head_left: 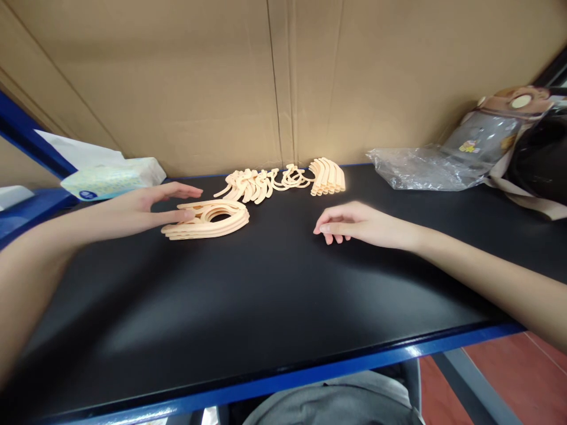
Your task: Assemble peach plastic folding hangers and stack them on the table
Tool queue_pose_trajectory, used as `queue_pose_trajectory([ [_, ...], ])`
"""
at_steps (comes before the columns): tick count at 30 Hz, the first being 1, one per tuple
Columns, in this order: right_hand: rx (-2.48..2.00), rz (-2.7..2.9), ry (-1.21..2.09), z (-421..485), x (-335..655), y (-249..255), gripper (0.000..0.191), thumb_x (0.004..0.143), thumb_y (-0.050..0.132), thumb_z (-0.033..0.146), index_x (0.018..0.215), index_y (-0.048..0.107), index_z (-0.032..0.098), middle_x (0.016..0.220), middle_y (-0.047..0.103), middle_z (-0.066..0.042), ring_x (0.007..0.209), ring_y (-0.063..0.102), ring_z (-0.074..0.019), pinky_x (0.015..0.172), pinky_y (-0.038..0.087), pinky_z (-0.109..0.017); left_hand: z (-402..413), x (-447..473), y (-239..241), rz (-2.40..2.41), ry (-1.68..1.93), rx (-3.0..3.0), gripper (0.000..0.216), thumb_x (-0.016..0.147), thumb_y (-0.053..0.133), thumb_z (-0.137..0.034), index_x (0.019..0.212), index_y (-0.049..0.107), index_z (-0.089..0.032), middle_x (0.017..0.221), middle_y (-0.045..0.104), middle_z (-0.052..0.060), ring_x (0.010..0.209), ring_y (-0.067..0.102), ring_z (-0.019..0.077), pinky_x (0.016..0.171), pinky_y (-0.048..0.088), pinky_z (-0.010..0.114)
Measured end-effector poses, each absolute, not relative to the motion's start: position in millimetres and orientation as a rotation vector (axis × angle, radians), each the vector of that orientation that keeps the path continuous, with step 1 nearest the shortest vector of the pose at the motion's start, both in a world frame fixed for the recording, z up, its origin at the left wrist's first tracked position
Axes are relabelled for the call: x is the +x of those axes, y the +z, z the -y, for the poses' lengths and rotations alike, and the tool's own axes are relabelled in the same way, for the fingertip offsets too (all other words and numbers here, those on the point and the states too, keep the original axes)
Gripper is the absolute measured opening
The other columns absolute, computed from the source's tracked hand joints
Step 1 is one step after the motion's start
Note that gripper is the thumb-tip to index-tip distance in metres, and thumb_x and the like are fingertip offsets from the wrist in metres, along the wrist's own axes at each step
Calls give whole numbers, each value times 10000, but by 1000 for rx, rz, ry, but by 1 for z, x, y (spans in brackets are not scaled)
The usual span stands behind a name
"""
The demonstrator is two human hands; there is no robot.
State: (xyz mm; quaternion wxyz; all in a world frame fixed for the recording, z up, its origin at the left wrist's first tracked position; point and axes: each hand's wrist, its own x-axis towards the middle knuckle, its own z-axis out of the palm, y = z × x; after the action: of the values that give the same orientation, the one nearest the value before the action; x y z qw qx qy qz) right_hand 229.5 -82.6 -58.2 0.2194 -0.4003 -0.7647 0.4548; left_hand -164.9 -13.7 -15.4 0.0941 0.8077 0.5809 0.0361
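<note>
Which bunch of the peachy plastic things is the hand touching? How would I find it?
Start at the black tabletop with the cardboard wall behind it. A row of peach plastic pieces lies along the back; nearer, on the left, sits the flat stack of curved pieces under the left hand. Unlike the row's loose pieces, it is neatly piled, set apart, and touched by fingertips.

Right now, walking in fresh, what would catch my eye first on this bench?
Pale orange plastic pieces stand out against the black tabletop: a flat stack of curved pieces left of centre, and a row of loose pieces at the back by the cardboard wall. The left hand lies open with its fingertips on the stack, while the right hand rests empty, fingers curled, on the tabletop. A crumpled clear plastic bag lies at the back right.
</note>
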Motion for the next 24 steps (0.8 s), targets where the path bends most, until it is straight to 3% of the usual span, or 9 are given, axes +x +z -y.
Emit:
queue_pose_trajectory([
  [24,-1112,2127,1262,82,230,-58,305,871,551,445,923,641,159,776,632,-17,705,555,-117,628,427,-251,13,-160,-20,-1638,119,2388,717,743,488,-677,1349,444,-298,1452,443,-9,1275,458,277,1072,356,396],
])
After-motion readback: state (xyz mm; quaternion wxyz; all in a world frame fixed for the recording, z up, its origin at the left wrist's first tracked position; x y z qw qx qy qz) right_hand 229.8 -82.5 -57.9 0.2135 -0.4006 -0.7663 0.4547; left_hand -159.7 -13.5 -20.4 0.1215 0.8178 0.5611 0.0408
